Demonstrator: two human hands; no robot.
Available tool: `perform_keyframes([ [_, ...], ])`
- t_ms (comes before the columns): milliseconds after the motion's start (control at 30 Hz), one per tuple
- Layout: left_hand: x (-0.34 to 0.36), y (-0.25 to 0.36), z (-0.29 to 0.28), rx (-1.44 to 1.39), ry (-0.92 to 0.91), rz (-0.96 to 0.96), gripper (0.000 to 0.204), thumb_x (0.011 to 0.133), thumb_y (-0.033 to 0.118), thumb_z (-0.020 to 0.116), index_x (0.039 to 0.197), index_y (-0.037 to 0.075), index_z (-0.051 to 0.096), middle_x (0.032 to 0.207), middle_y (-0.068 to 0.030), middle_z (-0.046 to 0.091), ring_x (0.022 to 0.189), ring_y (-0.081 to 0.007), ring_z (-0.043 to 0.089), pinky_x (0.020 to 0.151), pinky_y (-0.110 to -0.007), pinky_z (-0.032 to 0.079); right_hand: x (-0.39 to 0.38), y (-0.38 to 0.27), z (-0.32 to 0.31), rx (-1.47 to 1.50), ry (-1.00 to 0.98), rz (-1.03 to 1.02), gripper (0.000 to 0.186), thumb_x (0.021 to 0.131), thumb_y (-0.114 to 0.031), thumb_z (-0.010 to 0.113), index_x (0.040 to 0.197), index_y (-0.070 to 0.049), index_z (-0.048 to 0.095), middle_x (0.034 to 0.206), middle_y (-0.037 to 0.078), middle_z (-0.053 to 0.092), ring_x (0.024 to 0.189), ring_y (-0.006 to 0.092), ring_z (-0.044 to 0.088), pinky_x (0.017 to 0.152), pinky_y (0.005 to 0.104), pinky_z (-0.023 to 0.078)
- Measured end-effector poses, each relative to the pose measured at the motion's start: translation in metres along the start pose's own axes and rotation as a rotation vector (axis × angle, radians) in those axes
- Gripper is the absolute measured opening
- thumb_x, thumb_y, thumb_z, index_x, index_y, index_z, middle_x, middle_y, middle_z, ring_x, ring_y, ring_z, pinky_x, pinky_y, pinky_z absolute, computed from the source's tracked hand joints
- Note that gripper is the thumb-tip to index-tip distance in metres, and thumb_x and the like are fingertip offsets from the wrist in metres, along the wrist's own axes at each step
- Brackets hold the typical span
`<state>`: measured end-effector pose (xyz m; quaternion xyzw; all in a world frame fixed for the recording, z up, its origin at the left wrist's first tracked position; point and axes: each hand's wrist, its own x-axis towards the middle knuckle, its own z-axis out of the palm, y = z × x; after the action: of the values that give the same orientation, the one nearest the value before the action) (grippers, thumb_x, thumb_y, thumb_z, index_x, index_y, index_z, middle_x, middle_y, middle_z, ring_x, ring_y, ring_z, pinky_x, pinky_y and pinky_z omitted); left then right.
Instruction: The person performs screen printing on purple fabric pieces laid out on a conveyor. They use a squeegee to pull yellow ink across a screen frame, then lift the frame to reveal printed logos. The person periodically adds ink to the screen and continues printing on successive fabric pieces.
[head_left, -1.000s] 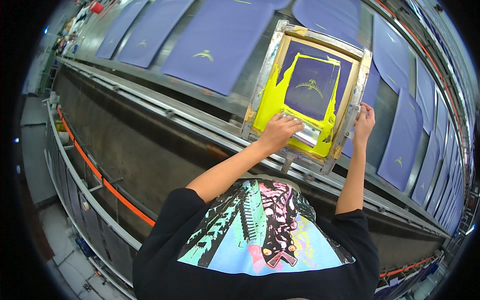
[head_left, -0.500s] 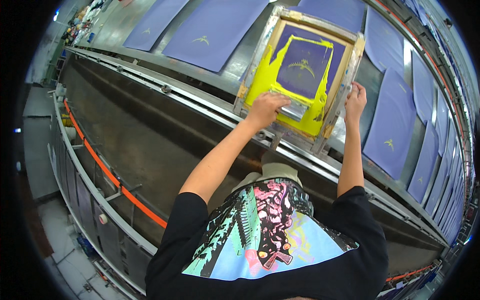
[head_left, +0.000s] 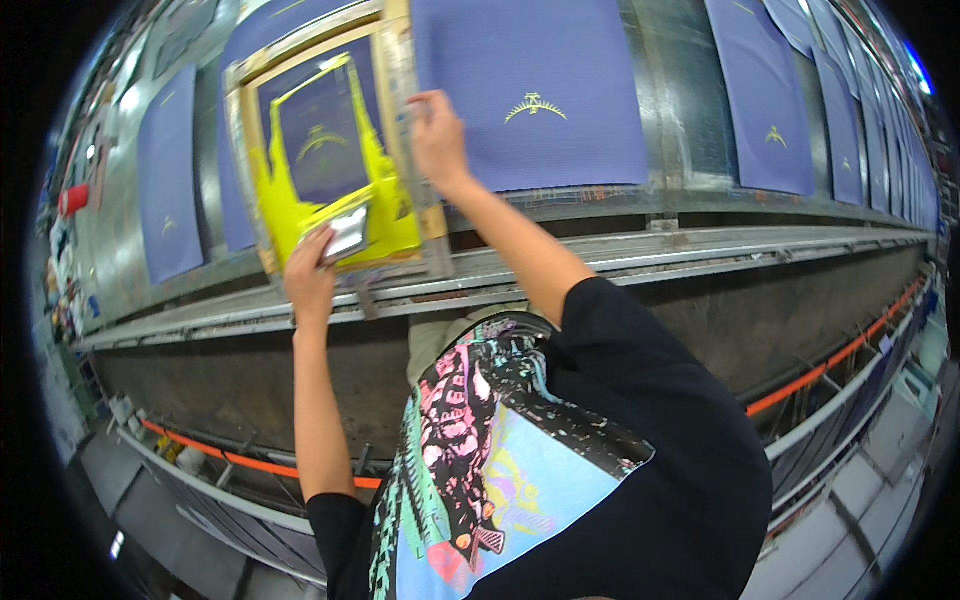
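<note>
A screen-printing frame (head_left: 402, 75) with worn wooden sides is at the upper left, over a purple-blue sheet (head_left: 232, 190) that shows past its left edge. Bright yellow ink (head_left: 385, 215) borders the mesh window (head_left: 318, 130), where an arched motif shows faintly. My left hand (head_left: 310, 265) is closed on a squeegee (head_left: 346, 232) with a silvery holder, at the near end of the ink. My right hand (head_left: 438, 140) has its fingers bent around the frame's right side. Whether the frame lies flat or is slightly raised, I cannot tell.
A large purple-blue sheet (head_left: 540, 60) with a yellow arched motif lies right of the frame. Further printed sheets (head_left: 765, 120) run along the metal table (head_left: 670, 90) to the right. A metal rail (head_left: 600, 265) follows its near edge. A red cylindrical thing (head_left: 73, 200) stands far left.
My view has swung round, so the frame and both hands now appear further left. A printed sheet shows fully beside the frame's right side. Both hands keep their holds.
</note>
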<state>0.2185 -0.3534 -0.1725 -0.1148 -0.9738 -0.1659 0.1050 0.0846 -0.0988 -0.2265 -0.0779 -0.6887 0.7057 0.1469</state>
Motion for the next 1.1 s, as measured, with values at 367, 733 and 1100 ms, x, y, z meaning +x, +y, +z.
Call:
perform_keyframes([
  [367, -0.008, -0.011, -0.003, 0.050, -0.138, 0.110, 0.056, 0.072, -0.009, 0.066, 0.124, 0.011, 0.072, 0.124, -0.0069, 0.073, 0.115, -0.0283, 0.067, 0.097, -0.040, 0.052, -0.027, 0.034, 0.001, -0.021, 0.057, 0.024, 0.011, 0.102, -0.014, 0.054, 0.107, -0.006, 0.060, 0.074, 0.025, 0.063, 0.076, 0.0465, 0.066, 0.064, 0.0511, 0.047],
  [733, 0.018, -0.042, 0.001, -0.216, -0.073, 0.074, 0.049, 0.072, -0.009, 0.067, 0.117, 0.012, 0.074, 0.119, -0.0059, 0.074, 0.108, -0.0282, 0.070, 0.089, -0.037, 0.056, -0.016, 0.066, -0.035, -0.373, 0.088, 0.141, 0.020, 0.102, -0.024, 0.056, 0.108, -0.011, 0.071, 0.069, 0.013, 0.062, 0.060, 0.0250, 0.057, 0.063, 0.0408, 0.046],
  [1100, -0.047, -0.031, 0.022, -0.030, -0.185, 0.275, 0.053, 0.070, -0.005, 0.067, 0.117, 0.019, 0.074, 0.123, 0.0017, 0.073, 0.112, -0.0234, 0.068, 0.095, -0.043, 0.053, -0.012, 0.079, -0.043, -0.441, 0.084, 0.209, 0.021, 0.102, -0.024, 0.057, 0.108, -0.010, 0.072, 0.068, 0.011, 0.059, 0.063, 0.0226, 0.056, 0.063, 0.0401, 0.044],
])
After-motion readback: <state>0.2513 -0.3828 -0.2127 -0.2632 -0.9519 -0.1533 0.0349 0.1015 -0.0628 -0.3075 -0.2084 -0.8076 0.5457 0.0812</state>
